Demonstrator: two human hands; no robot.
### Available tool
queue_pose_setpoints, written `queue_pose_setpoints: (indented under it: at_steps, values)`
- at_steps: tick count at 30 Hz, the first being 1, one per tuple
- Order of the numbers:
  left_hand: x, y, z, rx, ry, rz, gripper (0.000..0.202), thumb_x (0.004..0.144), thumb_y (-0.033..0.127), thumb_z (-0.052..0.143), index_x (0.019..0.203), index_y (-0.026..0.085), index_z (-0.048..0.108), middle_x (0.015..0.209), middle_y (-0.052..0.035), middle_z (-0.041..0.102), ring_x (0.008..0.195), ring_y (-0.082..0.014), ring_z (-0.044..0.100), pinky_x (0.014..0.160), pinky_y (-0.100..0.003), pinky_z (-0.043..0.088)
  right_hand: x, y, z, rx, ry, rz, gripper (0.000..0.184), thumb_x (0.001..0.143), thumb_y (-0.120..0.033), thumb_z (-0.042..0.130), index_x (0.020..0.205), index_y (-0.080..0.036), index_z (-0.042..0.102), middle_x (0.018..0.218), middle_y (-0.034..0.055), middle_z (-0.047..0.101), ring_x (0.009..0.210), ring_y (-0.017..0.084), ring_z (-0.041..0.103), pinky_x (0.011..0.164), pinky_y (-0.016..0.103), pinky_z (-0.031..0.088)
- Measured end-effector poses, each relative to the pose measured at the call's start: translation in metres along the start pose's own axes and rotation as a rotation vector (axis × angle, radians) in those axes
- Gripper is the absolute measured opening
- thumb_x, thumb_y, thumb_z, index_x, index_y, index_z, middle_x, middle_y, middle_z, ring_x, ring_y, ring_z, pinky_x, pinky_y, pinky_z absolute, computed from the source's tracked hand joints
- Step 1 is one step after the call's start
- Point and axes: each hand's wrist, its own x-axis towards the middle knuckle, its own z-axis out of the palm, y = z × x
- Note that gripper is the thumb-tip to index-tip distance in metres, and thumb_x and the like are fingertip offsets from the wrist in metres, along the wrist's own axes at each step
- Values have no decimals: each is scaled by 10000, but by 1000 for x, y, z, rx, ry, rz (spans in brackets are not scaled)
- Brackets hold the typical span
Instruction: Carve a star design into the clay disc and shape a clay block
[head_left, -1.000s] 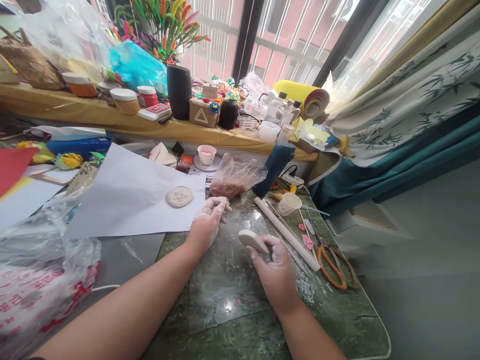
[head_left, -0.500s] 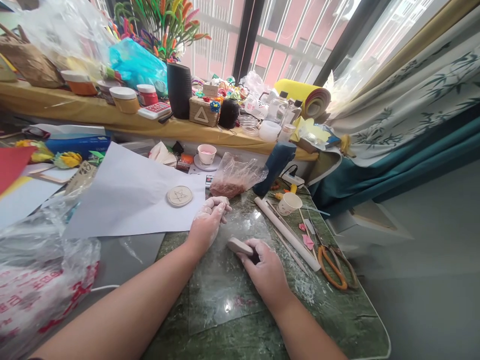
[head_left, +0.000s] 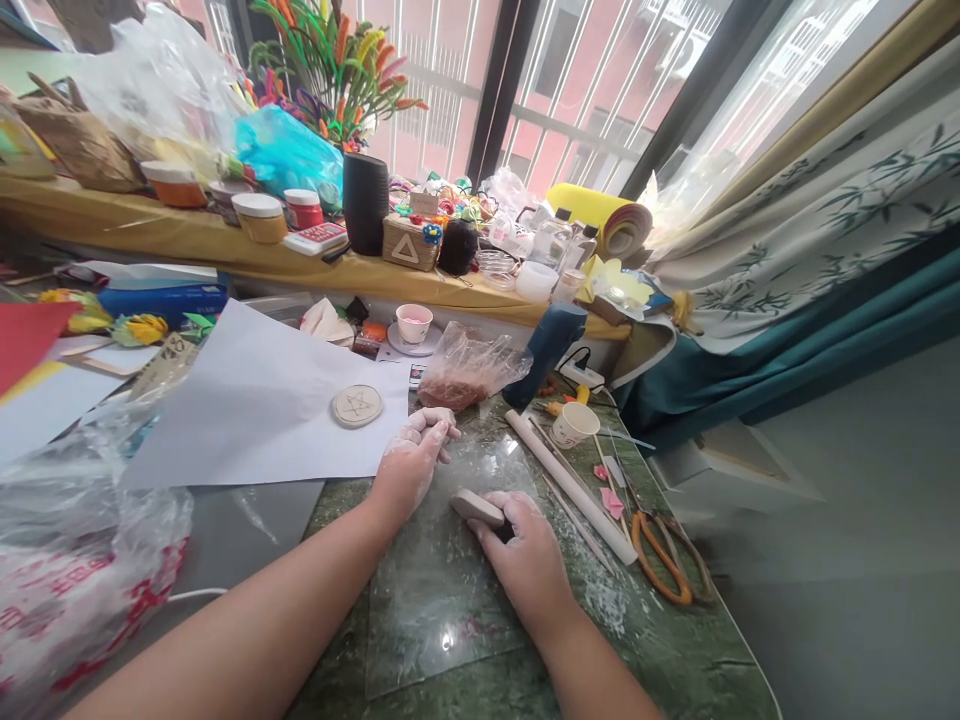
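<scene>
My right hand, dusted with white, grips a thick, pale grey clay disc by its edge, tilted above a clear sheet. My left hand is closed, thumb against curled fingers, over the sheet's far left part. Whatever it may pinch is hidden. Left of it, a round clay disc with a star drawn on it lies on white paper. Just beyond the left hand sits a clear plastic bag of brownish material.
Right of the sheet lie a pale rolling pin, thin sticks, a paper cup and orange-handled scissors. A dark blue cylinder stands behind. Jars and craft supplies crowd the windowsill. A crumpled plastic bag lies at left.
The view has shifted slightly, so the windowsill appears lower. My right hand still grips the clay disc, which now looks a little more tilted. My left hand stays closed in nearly the same place.
</scene>
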Motion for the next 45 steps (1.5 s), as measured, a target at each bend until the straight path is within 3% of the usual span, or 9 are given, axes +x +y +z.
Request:
queue_pose_setpoints:
  at_steps: [7, 12, 20, 24, 29, 35, 45]
  values:
    - [1, -1, -1, 16, -14, 8, 236, 897, 442, 632, 910, 207, 650, 896, -18, 715, 618, -131, 562, 650, -296, 455, -9, 6, -5, 160, 202, -43, 193, 942, -366, 692, 1086, -240, 717, 1042, 67, 759, 951, 242, 735, 875, 383, 599]
    - [1, -1, -1, -5, -14, 10, 230, 892, 435, 633, 909, 206, 649, 891, -18, 713, 613, -131, 562, 648, -294, 459, -10, 11, -3, 157, 320, -73, 290, 979, -408, 649, 1201, -230, 703, 1164, 112, 759, 1058, 274, 735, 935, 433, 603]
    - [1, 0, 0, -22, -13, -4, 236, 886, 438, 632, 914, 204, 633, 902, -11, 712, 607, -118, 548, 638, -281, 440, 2, 0, 0, -20, 22, 28, 273, 933, -385, 703, 1155, -233, 748, 1114, 86, 790, 1042, 297, 730, 935, 429, 575]
    - [1, -1, -1, -12, -10, -3, 234, 886, 438, 632, 924, 207, 634, 911, -17, 721, 607, -125, 558, 635, -287, 442, 0, -1, -3, -36, 27, 53, 248, 874, -361, 767, 1092, -242, 764, 1045, 69, 801, 978, 296, 743, 875, 404, 579]
    - [0, -2, -1, -7, -15, 8, 243, 893, 451, 634, 926, 211, 647, 911, -26, 726, 618, -136, 568, 631, -291, 454, -5, -4, -8, 9, 159, 22, 204, 932, -411, 705, 1042, -244, 745, 982, 57, 782, 905, 262, 736, 822, 375, 574]
    - [2, -6, -1, -25, -13, 7, 240, 888, 450, 646, 926, 213, 639, 896, -21, 722, 611, -131, 563, 616, -279, 455, -4, -4, -5, -69, 141, -57, 160, 935, -390, 703, 994, -246, 742, 958, 64, 738, 930, 273, 692, 862, 401, 554]
    - [3, -8, -2, -14, -28, 28, 257, 901, 468, 646, 933, 213, 639, 903, -19, 723, 615, -127, 565, 631, -280, 465, 1, 1, -3, -112, 38, -15, 88, 906, -309, 718, 976, -255, 719, 982, 61, 730, 968, 294, 661, 869, 427, 539]
